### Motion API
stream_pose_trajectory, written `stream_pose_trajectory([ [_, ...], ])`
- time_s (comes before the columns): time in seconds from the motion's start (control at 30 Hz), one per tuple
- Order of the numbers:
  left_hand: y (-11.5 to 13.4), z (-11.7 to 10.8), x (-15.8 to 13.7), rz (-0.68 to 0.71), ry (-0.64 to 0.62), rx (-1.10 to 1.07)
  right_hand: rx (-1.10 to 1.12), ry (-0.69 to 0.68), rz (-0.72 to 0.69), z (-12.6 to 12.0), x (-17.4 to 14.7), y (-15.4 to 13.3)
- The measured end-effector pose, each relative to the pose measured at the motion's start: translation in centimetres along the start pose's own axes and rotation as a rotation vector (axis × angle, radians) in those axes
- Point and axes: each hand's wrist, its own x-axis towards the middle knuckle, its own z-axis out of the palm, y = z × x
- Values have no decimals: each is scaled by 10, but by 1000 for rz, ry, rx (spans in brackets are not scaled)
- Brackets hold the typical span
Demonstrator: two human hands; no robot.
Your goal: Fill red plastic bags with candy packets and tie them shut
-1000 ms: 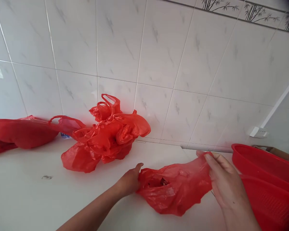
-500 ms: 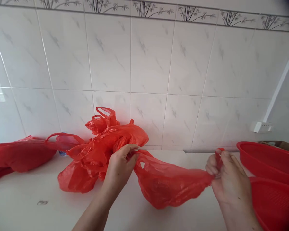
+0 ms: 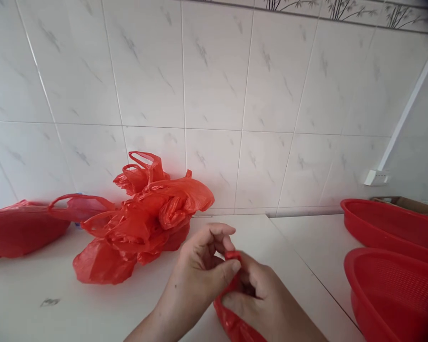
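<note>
A red plastic bag [image 3: 235,325], gathered into a narrow bunch, is held between both my hands low in the middle of the view. My left hand [image 3: 192,280] has its thumb pressed on the upper end of the bunch, its fingers curled behind. Just below, my right hand [image 3: 264,294] is closed round the bag with thumb and fingers. The lower part of the bag hangs down and runs out of the bottom of the view. Behind my left hand, a heap of crumpled red plastic bags [image 3: 139,223] lies against the tiled wall.
A darker red bundle [image 3: 24,230] lies at the far left of the white table [image 3: 28,280]. Two red plastic baskets [image 3: 356,270] stand at the right, with a cardboard box [image 3: 406,204] behind them. A white socket [image 3: 377,177] is on the tiled wall.
The bag was stretched out sideways between my hands. Both hands have come together, the right one moving left, and the bag is now bunched and hangs downward. The view has shifted slightly.
</note>
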Motion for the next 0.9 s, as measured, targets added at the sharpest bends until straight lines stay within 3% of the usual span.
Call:
stream_pose_trajectory([
  [0.07, -1, 1, -3, 140, -10, 171, -33, 47, 10, 0, 8, 4],
  [0.17, -6, -2, -5, 377, -69, 597, -22, 229, -56, -9, 17, 10],
  [0.27, -14, -2, -3, 466, -199, 847, 36, 267, -81, -19, 17, 11],
  [0.37, -24, -1, 0, 501, -211, 923, 7, 209, -74, -24, 13, 9],
  [0.43, -29, -2, 3, 440, -182, 900, -33, 160, -68, -29, 12, 9],
  [0.57, -34, -5, 8, 141, -88, 698, -37, -40, -166, -47, 12, 13],
  [0.67, -35, -5, 9, -23, -141, 483, -131, -127, -273, -57, 9, 11],
  [0.8, -33, 0, 8, -137, -185, 477, -227, -19, -128, -58, 6, 6],
  [0.9, -30, 4, 6, -173, -176, 515, -379, 194, -78, -57, 10, 12],
])
